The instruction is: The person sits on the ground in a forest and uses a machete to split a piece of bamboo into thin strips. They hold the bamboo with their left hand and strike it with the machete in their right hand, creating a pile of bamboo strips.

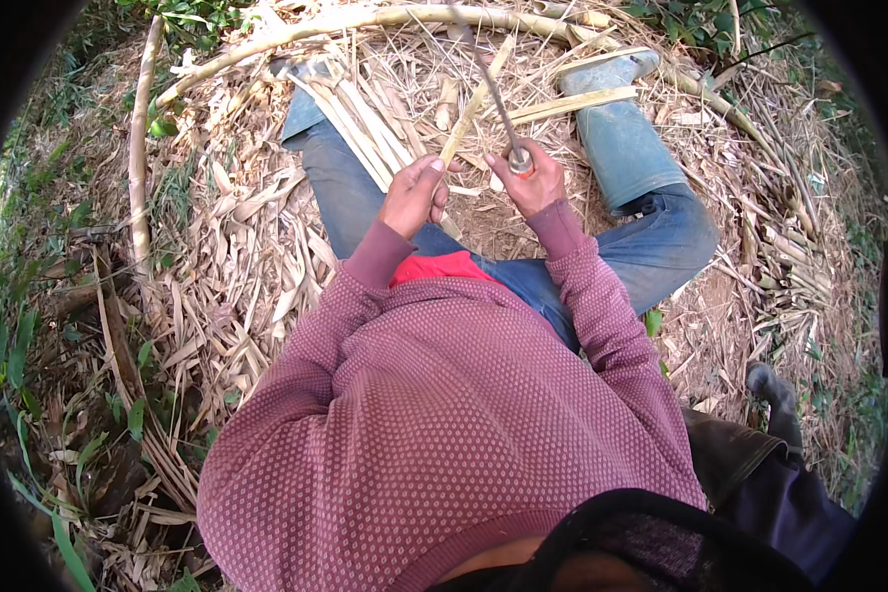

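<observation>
My left hand (411, 197) is closed around a pale yellow split bamboo strip (480, 101), which slants up and away to the right. In my right hand (531, 183) is the handle of a long, thin-looking knife (493, 91). Its dark blade points away from me, close to the right side of the strip, and its far end looks blurred. A bundle of pale split strips (357, 120) lies against my left leg, beyond my left hand. One more strip (572, 105) rests across the ground by my right boot.
My legs are spread, with a rubber boot (627, 148) on the right one. A long curved pole (405, 14) arcs beyond my feet, and another pole (140, 148) lies at the left. Dry leaves and shavings (237, 247) cover the ground. Another person's dark-clothed leg (750, 464) is at the lower right.
</observation>
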The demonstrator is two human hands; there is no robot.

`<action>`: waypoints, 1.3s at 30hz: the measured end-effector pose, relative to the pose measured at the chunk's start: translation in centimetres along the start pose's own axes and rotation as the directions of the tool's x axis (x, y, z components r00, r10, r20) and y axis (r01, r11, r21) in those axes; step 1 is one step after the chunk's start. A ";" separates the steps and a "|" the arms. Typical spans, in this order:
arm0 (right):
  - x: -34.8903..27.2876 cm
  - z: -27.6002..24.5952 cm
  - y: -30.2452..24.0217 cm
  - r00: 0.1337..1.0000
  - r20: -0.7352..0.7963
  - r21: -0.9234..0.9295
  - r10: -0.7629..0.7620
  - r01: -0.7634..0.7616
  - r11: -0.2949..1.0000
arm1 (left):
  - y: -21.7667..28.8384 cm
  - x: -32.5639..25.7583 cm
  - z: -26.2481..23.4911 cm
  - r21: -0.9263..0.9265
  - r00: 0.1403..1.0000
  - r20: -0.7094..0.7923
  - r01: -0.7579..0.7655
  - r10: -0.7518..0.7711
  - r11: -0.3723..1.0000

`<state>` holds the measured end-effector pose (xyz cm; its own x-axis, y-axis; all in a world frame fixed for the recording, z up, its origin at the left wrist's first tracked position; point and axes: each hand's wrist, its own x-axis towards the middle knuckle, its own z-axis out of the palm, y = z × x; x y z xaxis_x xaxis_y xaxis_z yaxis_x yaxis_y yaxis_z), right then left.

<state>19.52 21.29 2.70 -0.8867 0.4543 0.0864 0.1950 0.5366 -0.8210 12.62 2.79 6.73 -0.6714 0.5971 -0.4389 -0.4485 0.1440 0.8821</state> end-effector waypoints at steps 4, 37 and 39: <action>1.6 1.7 -1.1 0.948 -0.052 0.522 0.315 -0.244 0.817 | -1.5 0.0 1.3 -0.010 0.987 0.121 0.107 -0.105 0.994; 1.5 3.4 1.0 0.973 0.098 0.544 0.208 -0.227 0.808 | -5.6 1.0 2.2 -0.103 0.962 0.165 0.236 -0.217 0.966; 1.5 3.1 1.1 0.969 0.074 0.505 0.234 -0.239 0.829 | -4.9 1.4 1.6 -0.125 0.982 0.055 0.187 -0.181 0.974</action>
<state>17.08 20.37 0.14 -0.8448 0.5135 -0.1502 0.1618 -0.0224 -0.9866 14.80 4.21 2.06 -0.5457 0.6036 -0.5813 -0.6361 0.1532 0.7562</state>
